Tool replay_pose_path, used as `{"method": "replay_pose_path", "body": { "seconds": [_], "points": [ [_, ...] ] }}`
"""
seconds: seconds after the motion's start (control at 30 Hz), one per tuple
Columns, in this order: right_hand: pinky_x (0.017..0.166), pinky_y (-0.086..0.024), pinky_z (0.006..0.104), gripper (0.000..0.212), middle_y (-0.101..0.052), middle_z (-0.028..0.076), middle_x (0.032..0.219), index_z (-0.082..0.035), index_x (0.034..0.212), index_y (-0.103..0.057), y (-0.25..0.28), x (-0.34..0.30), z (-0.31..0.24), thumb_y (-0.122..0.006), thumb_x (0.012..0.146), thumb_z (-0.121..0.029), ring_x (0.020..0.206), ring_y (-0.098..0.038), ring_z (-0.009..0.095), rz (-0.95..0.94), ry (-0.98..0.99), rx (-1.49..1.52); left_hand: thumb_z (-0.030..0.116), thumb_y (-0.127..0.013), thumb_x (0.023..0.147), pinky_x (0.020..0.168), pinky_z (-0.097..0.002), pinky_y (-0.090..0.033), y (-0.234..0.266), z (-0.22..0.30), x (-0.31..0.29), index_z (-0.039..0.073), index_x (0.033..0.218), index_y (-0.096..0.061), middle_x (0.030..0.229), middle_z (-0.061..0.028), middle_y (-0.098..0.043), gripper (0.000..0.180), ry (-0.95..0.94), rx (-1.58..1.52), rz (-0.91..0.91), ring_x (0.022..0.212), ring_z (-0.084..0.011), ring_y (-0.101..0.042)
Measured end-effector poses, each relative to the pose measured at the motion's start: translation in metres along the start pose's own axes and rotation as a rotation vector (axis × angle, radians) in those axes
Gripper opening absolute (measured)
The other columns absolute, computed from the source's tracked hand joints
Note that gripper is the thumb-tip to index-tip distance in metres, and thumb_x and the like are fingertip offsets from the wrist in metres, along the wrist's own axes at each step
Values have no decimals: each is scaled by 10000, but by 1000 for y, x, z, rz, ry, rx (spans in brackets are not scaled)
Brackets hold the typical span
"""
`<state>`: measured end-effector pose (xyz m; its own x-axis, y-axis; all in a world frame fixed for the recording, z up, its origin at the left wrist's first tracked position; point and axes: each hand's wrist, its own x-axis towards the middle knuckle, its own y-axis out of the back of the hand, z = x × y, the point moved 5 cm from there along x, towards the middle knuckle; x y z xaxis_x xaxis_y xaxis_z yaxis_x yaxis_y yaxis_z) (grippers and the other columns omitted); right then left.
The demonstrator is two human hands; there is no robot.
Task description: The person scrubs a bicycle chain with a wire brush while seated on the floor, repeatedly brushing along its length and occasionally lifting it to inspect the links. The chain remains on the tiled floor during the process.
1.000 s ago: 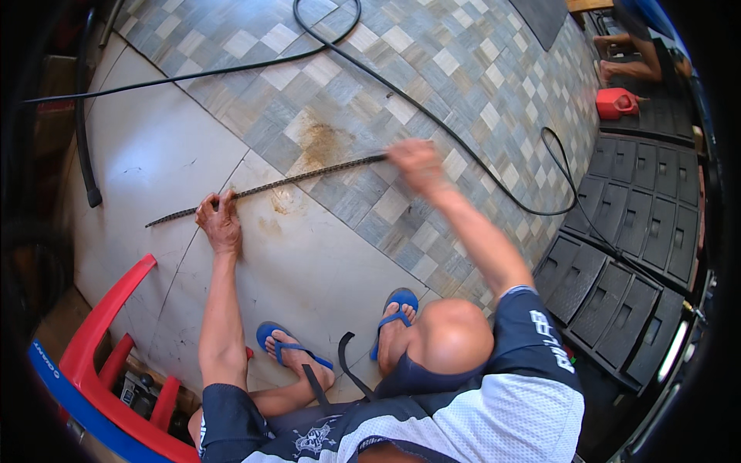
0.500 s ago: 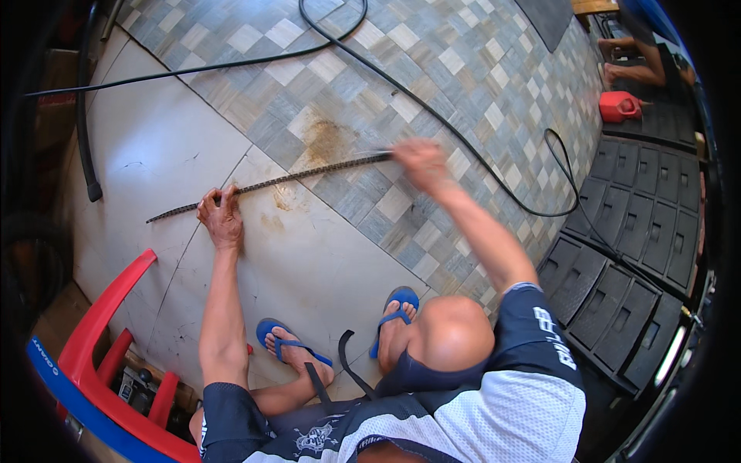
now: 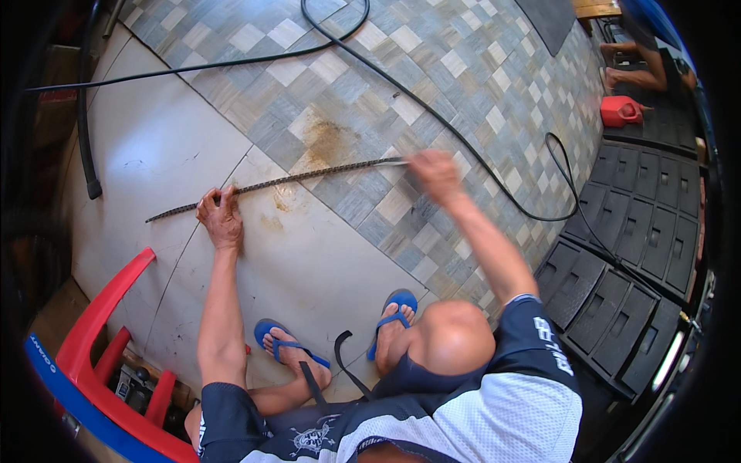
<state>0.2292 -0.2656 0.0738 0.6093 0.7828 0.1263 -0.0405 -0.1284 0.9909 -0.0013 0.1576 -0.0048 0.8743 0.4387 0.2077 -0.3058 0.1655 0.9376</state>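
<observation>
A dark bicycle chain (image 3: 309, 175) lies stretched over the floor, from the plain tiles at left onto the patterned tiles. My left hand (image 3: 221, 220) is closed on it with fingertips and thumb, a short way in from its left end. Farther right, my right hand (image 3: 436, 176) is closed at the chain's other end, somewhat blurred. A thin pale strip (image 3: 397, 160) shows between that hand and the chain; what it is I cannot make out. Just beyond the chain, a brown stain (image 3: 328, 139) marks the patterned tiles.
A black hose (image 3: 432, 112) loops across the floor beyond my hands. Black drawer units (image 3: 610, 309) line the right side, with a red jug (image 3: 620, 112) farther back. At lower left stands a red and blue frame (image 3: 100, 332). My sandalled feet (image 3: 289, 343) are close below.
My right hand has shifted slightly right and down, and the pale strip at its fingers looks shorter. The left hand and the chain's left part stay in place.
</observation>
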Motion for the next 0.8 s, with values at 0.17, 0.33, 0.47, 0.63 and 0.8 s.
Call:
{"method": "replay_pose_path", "body": {
  "seconds": [0.17, 0.33, 0.47, 0.63, 0.8],
  "points": [
    [815, -497, 409, 140, -664, 29, 971, -214, 1110, -721, 38, -13, 76, -604, 1034, -223, 950, -657, 220, -163, -277, -223, 268, -685, 994, 1068, -465, -359, 2, 6, 3, 321, 1249, -698, 1196, -28, -566, 261, -23, 24, 44, 1199, -271, -504],
    [865, -527, 407, 156, -676, 59, 1022, -203, 1123, -706, -32, 65, -98, -578, 1049, -155, 1007, -654, 237, -18, 164, 54, 276, -683, 995, 1069, -464, -360, -1, 2, 3, 325, 1244, -701, 1191, -25, -564, 254, 2, 44, 39, 1204, -267, -505],
    [870, -525, 419, 206, -666, 48, 993, -197, 1118, -727, -10, 20, -37, -548, 1036, -137, 969, -655, 231, 15, 49, 102, 268, -681, 993, 1071, -467, -359, -3, 0, 2, 330, 1244, -698, 1191, -18, -561, 259, 21, 12, -3, 1207, -268, -505],
    [875, -520, 424, 160, -709, 61, 1047, -168, 1096, -737, 51, -30, 100, -610, 1001, -181, 997, -681, 277, -223, -348, -163, 259, -667, 1001, 1070, -468, -358, 2, 6, 6, 336, 1241, -694, 1200, -9, -557, 254, 13, 71, 20, 1210, -265, -503],
    [853, -497, 365, 163, -650, 38, 942, -184, 1111, -722, -15, 48, -64, -571, 1051, -201, 971, -658, 216, 53, 177, 44, 225, -683, 990, 1069, -470, -357, 3, 5, 4, 334, 1237, -696, 1197, -10, -558, 270, 10, 39, 37, 1214, -266, -501]
  ]
}}
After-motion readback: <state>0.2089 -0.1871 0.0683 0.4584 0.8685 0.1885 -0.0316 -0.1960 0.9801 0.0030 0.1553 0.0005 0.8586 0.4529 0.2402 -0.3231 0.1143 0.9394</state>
